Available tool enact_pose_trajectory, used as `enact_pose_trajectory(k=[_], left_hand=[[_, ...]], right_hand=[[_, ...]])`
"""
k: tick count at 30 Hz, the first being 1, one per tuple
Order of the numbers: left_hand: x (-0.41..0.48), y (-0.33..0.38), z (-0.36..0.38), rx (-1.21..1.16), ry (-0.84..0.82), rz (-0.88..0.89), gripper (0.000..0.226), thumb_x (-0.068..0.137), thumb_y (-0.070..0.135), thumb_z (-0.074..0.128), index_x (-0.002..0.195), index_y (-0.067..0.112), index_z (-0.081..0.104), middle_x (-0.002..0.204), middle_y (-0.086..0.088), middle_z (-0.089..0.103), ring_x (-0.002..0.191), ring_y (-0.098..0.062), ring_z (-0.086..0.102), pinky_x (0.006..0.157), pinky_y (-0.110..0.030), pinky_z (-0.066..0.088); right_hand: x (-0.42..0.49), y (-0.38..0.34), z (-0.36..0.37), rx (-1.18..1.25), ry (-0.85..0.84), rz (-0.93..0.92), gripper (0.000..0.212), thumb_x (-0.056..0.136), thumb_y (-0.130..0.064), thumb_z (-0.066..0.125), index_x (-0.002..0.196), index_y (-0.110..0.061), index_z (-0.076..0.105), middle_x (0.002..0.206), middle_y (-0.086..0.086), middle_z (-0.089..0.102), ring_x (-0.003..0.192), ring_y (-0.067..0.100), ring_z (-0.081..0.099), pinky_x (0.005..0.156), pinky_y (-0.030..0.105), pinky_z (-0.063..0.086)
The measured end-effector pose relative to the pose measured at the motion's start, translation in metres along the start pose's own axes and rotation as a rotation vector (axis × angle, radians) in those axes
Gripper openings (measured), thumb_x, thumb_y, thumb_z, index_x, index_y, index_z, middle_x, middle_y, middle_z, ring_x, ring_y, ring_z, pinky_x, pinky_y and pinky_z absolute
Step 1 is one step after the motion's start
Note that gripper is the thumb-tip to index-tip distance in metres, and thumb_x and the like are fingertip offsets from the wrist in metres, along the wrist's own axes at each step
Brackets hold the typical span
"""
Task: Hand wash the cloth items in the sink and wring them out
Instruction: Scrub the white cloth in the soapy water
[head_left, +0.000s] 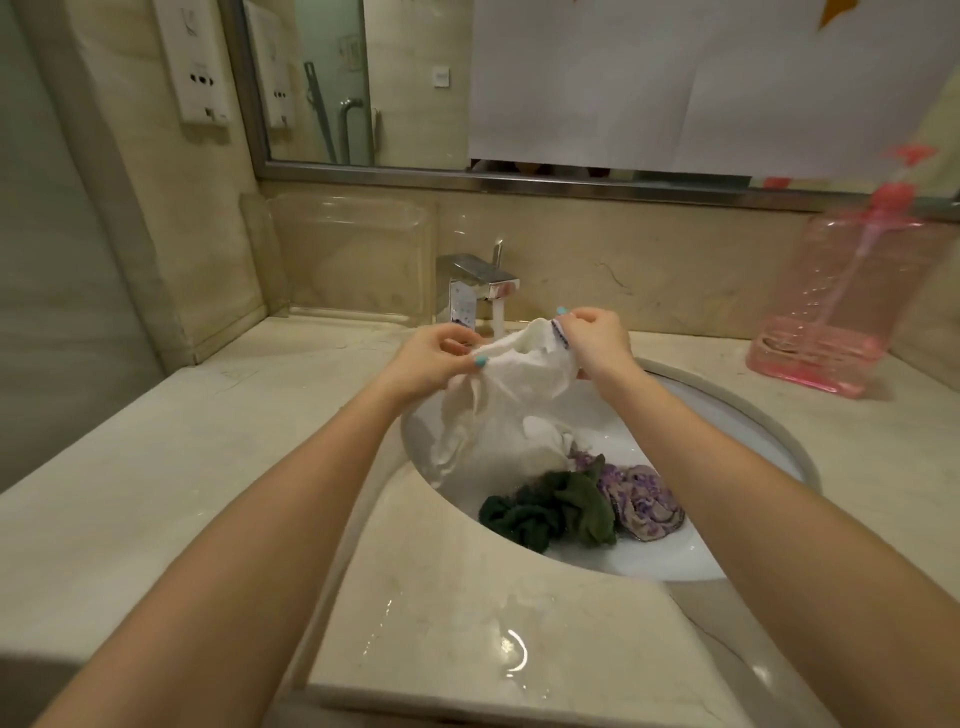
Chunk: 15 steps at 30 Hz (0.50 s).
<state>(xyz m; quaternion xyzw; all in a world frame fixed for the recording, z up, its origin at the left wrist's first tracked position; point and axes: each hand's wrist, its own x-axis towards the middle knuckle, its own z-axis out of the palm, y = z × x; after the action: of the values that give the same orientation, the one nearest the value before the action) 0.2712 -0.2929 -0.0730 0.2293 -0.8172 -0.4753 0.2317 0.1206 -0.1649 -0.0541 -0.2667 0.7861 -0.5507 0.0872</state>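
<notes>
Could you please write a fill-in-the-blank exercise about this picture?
The left hand and the right hand hold a ____ cloth.
The tap is turned ____.
A green cloth and a purple cloth lie ____ the sink.
The pink bottle stands to the ____ of the sink.
Answers: white; on; in; right.

I see a beige marble counter (156, 467) under a metal-framed mirror (415, 78) partly covered by white paper sheets (675, 78), matching marble walls (649, 270), and a white wall-mounted box (195, 62) at left.
</notes>
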Motion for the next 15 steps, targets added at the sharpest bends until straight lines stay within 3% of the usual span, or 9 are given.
enact_pose_trajectory(k=[2, 5, 8, 12, 15], left_hand=[[-0.001, 0.006, -0.01, -0.073, 0.163, 0.069, 0.013, 0.088, 0.0, 0.067, 0.095, 0.011, 0.07, 0.084, 0.0, 0.066, 0.074, -0.009, 0.062, 0.066, -0.017, 0.051], [-0.001, 0.018, -0.054, -0.351, 0.406, 0.128, 0.023, 0.089, -0.008, 0.06, 0.078, 0.012, 0.063, 0.071, -0.002, 0.06, 0.059, -0.003, 0.059, 0.061, -0.013, 0.05], [-0.005, 0.021, -0.091, -0.324, 0.279, 0.086, 0.005, 0.092, 0.009, 0.064, 0.093, 0.014, 0.062, 0.088, -0.005, 0.062, 0.078, -0.014, 0.062, 0.075, -0.026, 0.054], [-0.01, 0.018, -0.098, -0.163, 0.04, -0.052, 0.049, 0.092, 0.048, 0.057, 0.135, 0.029, 0.045, 0.132, 0.0, 0.056, 0.118, -0.019, 0.056, 0.094, -0.038, 0.047], [-0.005, 0.022, -0.1, -0.239, 0.078, -0.019, 0.061, 0.088, 0.059, 0.053, 0.141, 0.033, 0.038, 0.135, 0.002, 0.055, 0.119, -0.023, 0.056, 0.095, -0.046, 0.049]], right_hand=[[-0.003, -0.009, -0.005, 0.018, -0.014, -0.037, 0.028, 0.088, -0.023, 0.054, 0.06, -0.019, 0.052, 0.065, 0.005, 0.047, 0.069, 0.021, 0.047, 0.066, 0.042, 0.051], [-0.006, -0.033, -0.007, 0.258, -0.08, -0.099, 0.027, 0.092, -0.024, 0.057, 0.064, -0.021, 0.056, 0.068, 0.003, 0.049, 0.067, 0.019, 0.049, 0.065, 0.032, 0.042], [-0.011, -0.063, 0.018, 0.415, -0.255, -0.136, 0.021, 0.099, -0.021, 0.054, 0.084, -0.011, 0.064, 0.08, 0.01, 0.057, 0.074, 0.019, 0.054, 0.068, 0.031, 0.042], [-0.008, -0.121, 0.064, 0.47, -0.253, -0.242, 0.022, 0.098, -0.02, 0.055, 0.081, -0.009, 0.064, 0.076, 0.011, 0.056, 0.075, 0.021, 0.052, 0.067, 0.032, 0.041], [-0.002, -0.157, 0.077, 0.588, -0.307, -0.273, 0.023, 0.1, -0.021, 0.052, 0.082, -0.013, 0.063, 0.078, 0.006, 0.058, 0.079, 0.02, 0.056, 0.068, 0.032, 0.045]])
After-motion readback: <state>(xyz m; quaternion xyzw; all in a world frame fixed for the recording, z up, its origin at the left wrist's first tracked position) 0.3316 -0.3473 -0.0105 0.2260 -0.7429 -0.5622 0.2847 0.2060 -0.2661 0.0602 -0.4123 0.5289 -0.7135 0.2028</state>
